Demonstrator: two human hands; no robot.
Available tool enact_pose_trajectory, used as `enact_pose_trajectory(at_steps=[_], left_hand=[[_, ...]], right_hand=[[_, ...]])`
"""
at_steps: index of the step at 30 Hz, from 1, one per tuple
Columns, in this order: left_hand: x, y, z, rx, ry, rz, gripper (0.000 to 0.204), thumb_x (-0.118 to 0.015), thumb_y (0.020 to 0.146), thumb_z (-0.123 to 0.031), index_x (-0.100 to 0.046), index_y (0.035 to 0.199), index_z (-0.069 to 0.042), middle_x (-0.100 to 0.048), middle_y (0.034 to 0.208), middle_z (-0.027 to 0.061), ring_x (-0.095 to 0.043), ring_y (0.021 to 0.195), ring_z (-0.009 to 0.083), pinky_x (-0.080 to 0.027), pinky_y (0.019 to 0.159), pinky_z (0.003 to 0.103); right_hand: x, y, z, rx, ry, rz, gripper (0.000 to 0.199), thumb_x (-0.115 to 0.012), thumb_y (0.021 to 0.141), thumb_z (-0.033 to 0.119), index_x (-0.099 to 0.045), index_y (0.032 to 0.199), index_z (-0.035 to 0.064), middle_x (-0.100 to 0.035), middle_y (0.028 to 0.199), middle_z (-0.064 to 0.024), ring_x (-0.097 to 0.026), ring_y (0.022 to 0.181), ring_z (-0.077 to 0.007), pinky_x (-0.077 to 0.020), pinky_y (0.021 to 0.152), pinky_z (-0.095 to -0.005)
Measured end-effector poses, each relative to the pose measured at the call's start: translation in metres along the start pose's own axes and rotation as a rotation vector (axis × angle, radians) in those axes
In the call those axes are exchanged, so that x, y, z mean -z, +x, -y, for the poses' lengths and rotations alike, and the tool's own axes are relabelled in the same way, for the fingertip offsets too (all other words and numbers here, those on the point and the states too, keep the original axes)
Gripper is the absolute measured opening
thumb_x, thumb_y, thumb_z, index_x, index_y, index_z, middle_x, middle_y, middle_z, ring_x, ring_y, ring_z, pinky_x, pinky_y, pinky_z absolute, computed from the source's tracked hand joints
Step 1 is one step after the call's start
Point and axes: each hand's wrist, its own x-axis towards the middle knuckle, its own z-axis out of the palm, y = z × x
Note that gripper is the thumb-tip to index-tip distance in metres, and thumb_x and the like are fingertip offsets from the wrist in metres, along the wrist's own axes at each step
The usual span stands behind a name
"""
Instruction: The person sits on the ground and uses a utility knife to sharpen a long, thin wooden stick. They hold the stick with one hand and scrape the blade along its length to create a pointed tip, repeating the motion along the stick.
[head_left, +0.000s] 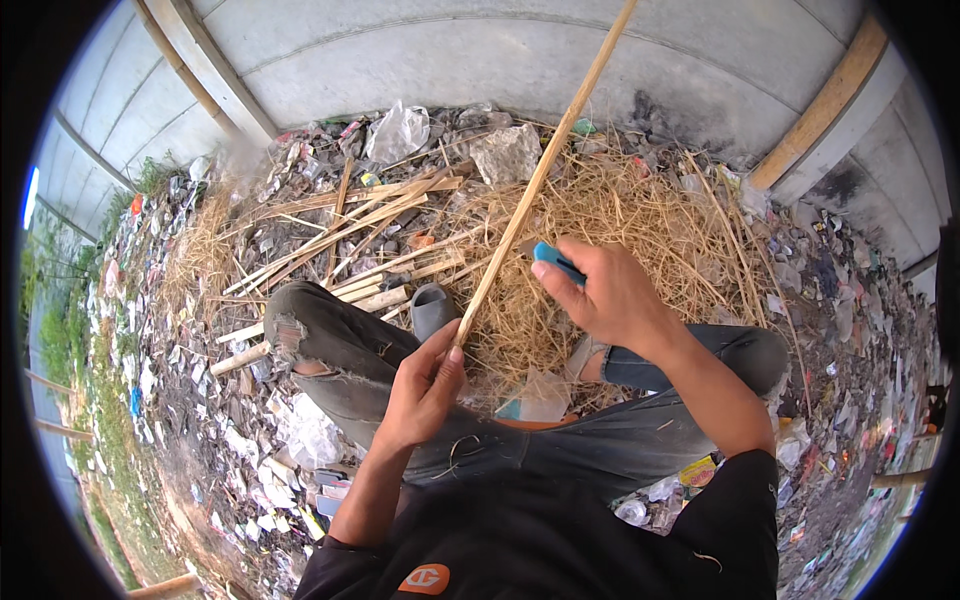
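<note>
My left hand (422,392) is closed on the lower end of a long, pale bamboo strip (545,172). From there the strip slants up and away to the right, past the top of the view. My right hand (612,296) grips a blue utility knife (556,260), thumb pressed along its handle. Its blade points left toward the middle of the strip; whether the two touch, I cannot tell. Beneath both hands, thin bamboo shavings (640,220) lie in a heap between my bent legs.
Several cut bamboo pieces (340,235) lie crossed on the littered ground, left of the shavings. A rough stone block (505,155) and a clear plastic bag (398,133) sit near the grey wall (400,60). A grey shoe (432,308) shows beside my left knee.
</note>
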Motion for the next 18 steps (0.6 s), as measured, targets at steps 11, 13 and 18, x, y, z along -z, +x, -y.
enact_pose_trajectory(at_steps=[11, 13, 18], left_hand=[[-0.010, -0.007, 0.009, -0.047, 0.293, -0.118, 0.044, -0.059, 0.108, -0.015, -0.053, 0.147, 0.006, -0.061, 0.085, 0.0008, -0.053, 0.079, 0.0083, -0.048, 0.071, 0.027], [0.000, -0.035, 0.018, -0.018, 0.310, -0.061, 0.045, -0.059, 0.108, -0.015, -0.052, 0.147, 0.006, -0.060, 0.086, 0.0010, -0.054, 0.079, 0.0083, -0.048, 0.071, 0.027], [0.017, -0.054, 0.021, 0.042, 0.069, 0.066, 0.047, -0.055, 0.110, -0.017, -0.049, 0.152, 0.004, -0.054, 0.083, -0.0036, -0.047, 0.073, 0.0045, -0.041, 0.064, 0.023]], right_hand=[[-0.042, 0.014, -0.020, -0.084, -0.072, -0.033, 0.052, -0.049, 0.109, 0.048, -0.062, 0.091, 0.0015, -0.062, 0.061, -0.0181, -0.065, 0.056, -0.0381, -0.0497, 0.054, -0.0505], [0.019, 0.042, -0.107, -0.388, -0.113, -0.317, 0.054, -0.045, 0.112, 0.047, -0.066, 0.094, 0.0010, -0.055, 0.059, -0.0124, -0.058, 0.054, -0.0291, -0.0452, 0.055, -0.0482], [0.069, 0.027, -0.110, -0.258, -0.037, -0.564, 0.056, -0.052, 0.109, 0.050, -0.066, 0.087, 0.0000, -0.051, 0.060, -0.0089, -0.048, 0.055, -0.0234, -0.0377, 0.055, -0.0409]])
